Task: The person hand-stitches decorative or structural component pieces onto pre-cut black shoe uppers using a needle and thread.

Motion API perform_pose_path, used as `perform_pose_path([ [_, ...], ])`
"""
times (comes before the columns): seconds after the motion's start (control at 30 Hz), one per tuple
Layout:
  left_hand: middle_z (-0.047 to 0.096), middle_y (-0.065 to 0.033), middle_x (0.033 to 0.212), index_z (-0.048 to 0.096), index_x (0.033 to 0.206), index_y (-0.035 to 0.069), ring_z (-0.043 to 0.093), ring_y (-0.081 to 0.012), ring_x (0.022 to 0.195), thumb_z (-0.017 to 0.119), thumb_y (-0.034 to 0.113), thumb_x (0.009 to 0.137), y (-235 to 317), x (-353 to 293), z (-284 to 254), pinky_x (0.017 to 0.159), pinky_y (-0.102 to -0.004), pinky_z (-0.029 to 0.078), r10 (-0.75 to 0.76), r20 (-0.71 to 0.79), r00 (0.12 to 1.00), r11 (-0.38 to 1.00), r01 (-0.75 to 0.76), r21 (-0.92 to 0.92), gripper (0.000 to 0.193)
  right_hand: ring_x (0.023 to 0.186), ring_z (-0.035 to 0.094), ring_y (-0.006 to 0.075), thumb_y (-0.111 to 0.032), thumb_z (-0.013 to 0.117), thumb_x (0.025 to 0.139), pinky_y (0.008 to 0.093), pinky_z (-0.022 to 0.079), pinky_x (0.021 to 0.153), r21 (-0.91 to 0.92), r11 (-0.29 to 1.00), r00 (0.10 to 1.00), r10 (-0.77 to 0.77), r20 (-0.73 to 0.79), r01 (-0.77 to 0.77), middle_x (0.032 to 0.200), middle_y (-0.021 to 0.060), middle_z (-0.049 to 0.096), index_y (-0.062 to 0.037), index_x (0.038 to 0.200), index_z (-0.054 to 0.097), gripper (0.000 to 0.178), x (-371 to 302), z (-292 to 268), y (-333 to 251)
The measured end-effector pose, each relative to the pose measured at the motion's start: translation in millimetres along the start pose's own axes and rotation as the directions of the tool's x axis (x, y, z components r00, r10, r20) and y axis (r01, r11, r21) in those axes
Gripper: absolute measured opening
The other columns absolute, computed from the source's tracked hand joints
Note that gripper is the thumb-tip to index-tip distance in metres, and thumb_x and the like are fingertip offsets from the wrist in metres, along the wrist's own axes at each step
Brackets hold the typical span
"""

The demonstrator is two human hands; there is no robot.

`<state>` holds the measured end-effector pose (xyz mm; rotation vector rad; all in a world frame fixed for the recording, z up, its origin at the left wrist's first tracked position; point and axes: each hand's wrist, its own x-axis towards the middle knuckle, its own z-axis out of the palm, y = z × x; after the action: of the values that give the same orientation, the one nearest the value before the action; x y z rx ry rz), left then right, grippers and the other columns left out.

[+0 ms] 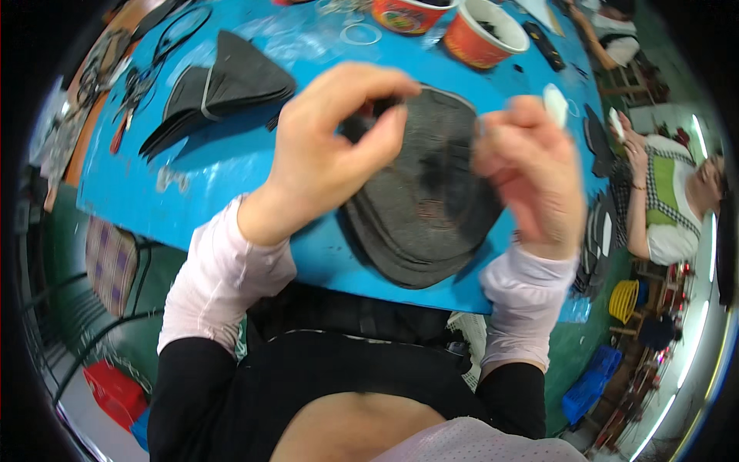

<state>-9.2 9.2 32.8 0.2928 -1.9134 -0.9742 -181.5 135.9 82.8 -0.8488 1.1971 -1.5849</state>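
A stack of dark grey, rounded flat pieces (416, 215) lies on the blue table before me, its layers slightly fanned at the near edge. Over its left side hovers my left hand (327, 138), thumb and forefinger curved with a gap between their tips; its other fingers are mostly hidden. My right hand (531, 169) is above the stack's right edge, slightly blurred, with fingers curled in. Whatever it may pinch is too small or smeared to make out. To the left sits a folded bundle of similar dark pieces (223, 88), bound by a pale band.
Two orange-and-white tubs (481, 38) (408, 15) stand at the far edge of the blue table (123, 189). Pale rubber bands (360, 34) lie nearby. Scissors (131, 96) are at far left. More dark pieces (596, 239) line the right edge, where a person (670, 192) sits.
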Motion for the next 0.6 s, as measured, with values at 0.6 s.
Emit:
perform_pose_path([
  [0.6,0.06,-0.0083,0.091,0.067,0.097,0.006,0.059,-0.0237,0.081,0.064,-0.002,0.067,-8,-1,8,0.07,-0.0332,0.048,0.149,0.346,0.926,0.896,-0.274,0.349,0.031,0.067,0.05,0.0047,0.0,0.065,0.082,0.0199,0.042,0.058,-0.703,0.698,0.969,-0.243,-0.052,0.137,0.078,-0.0005,0.057,-0.0044,0.087,0.047,0.019,0,-30,38],
])
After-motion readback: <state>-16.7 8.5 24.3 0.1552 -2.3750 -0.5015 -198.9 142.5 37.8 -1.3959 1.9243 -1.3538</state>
